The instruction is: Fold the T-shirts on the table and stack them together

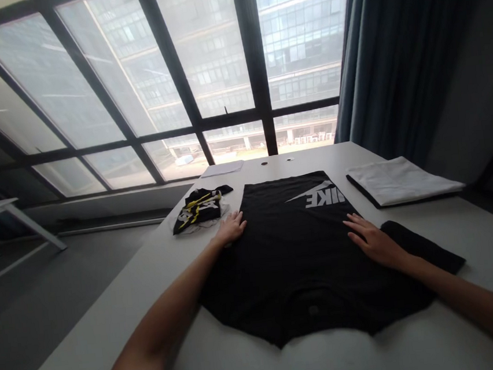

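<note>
A black T-shirt point(291, 244) lies spread on the white table, its neck opening toward me and its hem toward the window. White lettering and a swoosh mark point(324, 196) show upside down near the far right of it. My left hand point(232, 228) rests on the shirt's left edge with the fingers stretched out. On the right side, my right hand point(374, 241) lies flat with fingers spread, touching the shirt near its edge. One sleeve point(426, 244) sticks out to the right beyond my right wrist. Neither hand grips any cloth that I can see.
A crumpled black, yellow and white garment point(200, 208) lies left of the shirt. Folded white and black cloth point(403, 180) sits at the right. Papers point(222, 168) lie at the far end of the white table point(123, 313). Behind stand large windows and a blue curtain point(375, 68).
</note>
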`<state>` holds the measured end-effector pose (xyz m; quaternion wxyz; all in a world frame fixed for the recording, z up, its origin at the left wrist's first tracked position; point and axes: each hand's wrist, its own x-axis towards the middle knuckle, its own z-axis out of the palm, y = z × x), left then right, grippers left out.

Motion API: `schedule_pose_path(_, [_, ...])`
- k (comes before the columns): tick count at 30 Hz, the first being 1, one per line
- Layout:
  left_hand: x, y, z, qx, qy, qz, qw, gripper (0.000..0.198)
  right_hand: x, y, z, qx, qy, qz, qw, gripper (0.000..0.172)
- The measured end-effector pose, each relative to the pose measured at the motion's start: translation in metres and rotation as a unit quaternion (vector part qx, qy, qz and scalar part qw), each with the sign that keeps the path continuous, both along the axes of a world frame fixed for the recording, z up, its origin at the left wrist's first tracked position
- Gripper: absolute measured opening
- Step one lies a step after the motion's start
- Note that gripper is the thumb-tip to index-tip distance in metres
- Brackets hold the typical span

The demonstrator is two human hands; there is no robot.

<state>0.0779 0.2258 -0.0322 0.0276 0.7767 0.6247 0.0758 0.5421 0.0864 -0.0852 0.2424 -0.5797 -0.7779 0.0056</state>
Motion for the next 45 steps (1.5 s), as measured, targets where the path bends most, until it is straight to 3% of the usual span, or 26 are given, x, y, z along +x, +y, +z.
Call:
schedule_pose_path(3, [0.019,-0.016,-0.006,0.03,-0.004,-0.039,0.999,0.059,-0.003,0.002,0.002,0.012,-0.018,-0.015,1.0,0.049])
schedule_pose_path(7, [0.044,-0.053,-0.018,-0.018,-0.015,-0.115,0.993,0.065,-0.006,0.008,-0.002,-0.012,-0.044,-0.02,0.999,0.052])
schedule_pose_path(11, [0.047,-0.075,-0.021,0.009,-0.035,-0.121,0.992,0.061,-0.004,0.008,-0.006,-0.026,-0.044,-0.018,0.999,0.054])
schedule_pose_path(15, [0.043,-0.078,-0.016,0.019,-0.052,-0.093,0.994,0.057,0.003,0.005,-0.002,-0.007,-0.048,-0.04,0.998,0.057])
schedule_pose_path(19, [0.021,-0.068,-0.013,0.023,-0.043,-0.069,0.996,0.058,0.021,0.008,-0.002,-0.003,-0.049,-0.076,0.996,0.057])
schedule_pose_path(23, [-0.031,-0.055,0.003,0.022,-0.019,-0.02,0.999,0.054,0.034,0.012,-0.006,-0.007,-0.047,-0.101,0.994,0.056])
schedule_pose_path(27, [-0.072,-0.072,0.021,0.09,-0.027,0.032,0.995,0.054,0.028,0.009,-0.003,0.049,-0.067,-0.112,0.99,0.055])
schedule_pose_path(32, [-0.07,-0.134,0.011,0.104,-0.055,-0.054,0.992,0.053,0.008,0.001,0.007,0.088,-0.074,-0.073,0.991,0.051])
schedule_pose_path(35, [-0.073,-0.15,0.005,0.057,-0.02,-0.09,0.994,0.058,0.002,-0.001,0.006,0.08,-0.068,-0.043,0.993,0.051])
schedule_pose_path(37, [-0.084,-0.147,0.007,0.042,-0.004,-0.054,0.998,0.064,0.002,-0.001,0.003,0.07,-0.065,-0.035,0.995,0.051])
schedule_pose_path(41, [-0.104,-0.139,0.02,0.054,0.004,0.079,0.995,0.069,0.008,0.003,-0.002,0.061,-0.058,-0.048,0.995,0.051])
schedule_pose_path(43, [-0.1,-0.143,0.027,0.093,0.01,0.093,0.991,0.062,0.01,0.005,-0.002,0.064,-0.055,-0.058,0.995,0.051])
schedule_pose_path(45, [-0.084,-0.149,0.029,0.147,-0.002,0.054,0.988,0.053,0.01,0.006,-0.001,0.068,-0.05,-0.064,0.994,0.051])
